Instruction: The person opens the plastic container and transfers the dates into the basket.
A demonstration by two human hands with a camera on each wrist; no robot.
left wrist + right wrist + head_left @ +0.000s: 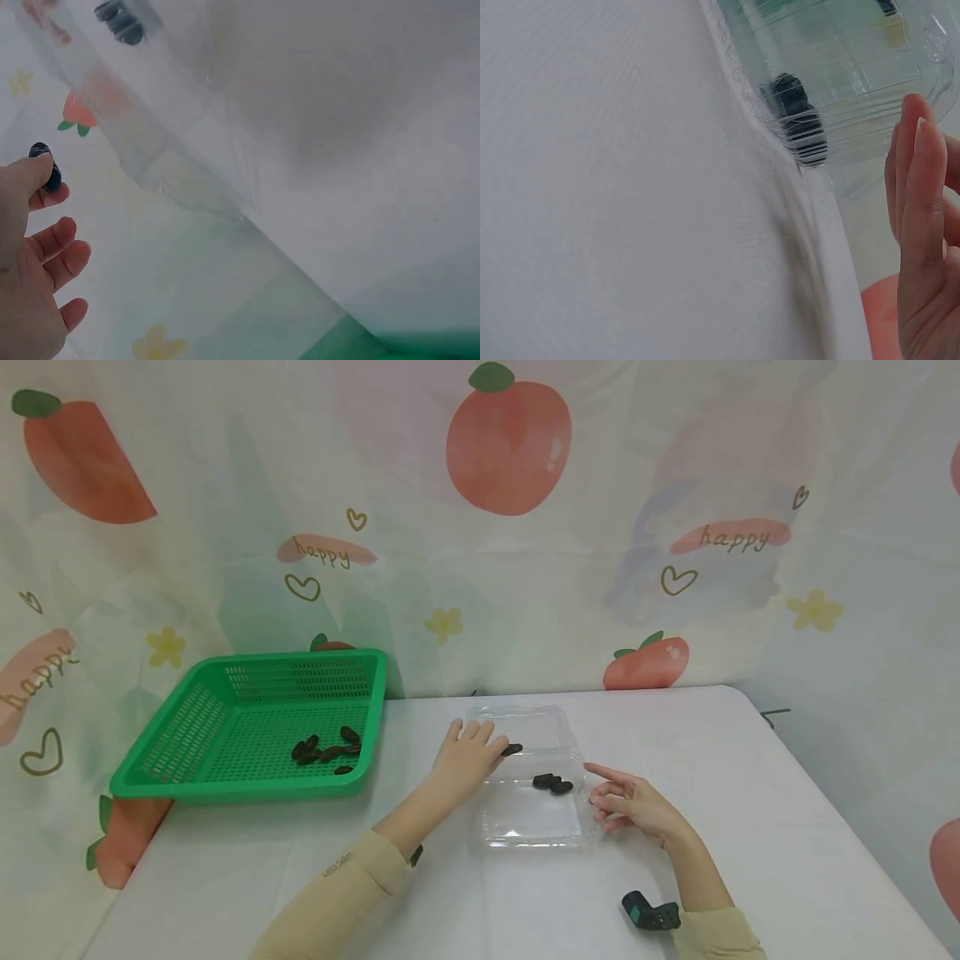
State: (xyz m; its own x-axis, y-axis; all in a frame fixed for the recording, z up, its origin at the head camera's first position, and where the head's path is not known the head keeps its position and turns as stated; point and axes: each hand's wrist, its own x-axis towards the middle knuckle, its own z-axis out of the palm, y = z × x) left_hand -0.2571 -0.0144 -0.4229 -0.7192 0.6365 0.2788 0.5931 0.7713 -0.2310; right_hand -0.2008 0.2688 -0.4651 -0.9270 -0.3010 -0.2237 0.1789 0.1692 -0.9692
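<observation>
A clear plastic clamshell box (pixel 528 824) lies opened out flat on the white table. A small cluster of dark oval pieces, like dried dates (pixel 553 784), sits in its near half, also seen through the plastic in the right wrist view. Over the far half, my left hand (pixel 467 762) pinches one more dark oval date-like piece (pixel 46 166) between thumb and index finger, its other fingers loosely bent. My right hand (pixel 636 803) is at the box's right edge, index finger extended toward the rim and the rest relaxed, holding nothing. Whether the fingertip touches the plastic I cannot tell.
To the left stands a green plastic basket (pixel 243 792) with several more dark pieces (pixel 307 750) near its right side. A printed cloth (pixel 517 610) hangs behind the table (pixel 720 727). A black wrist device (pixel 649 913) is by the right sleeve.
</observation>
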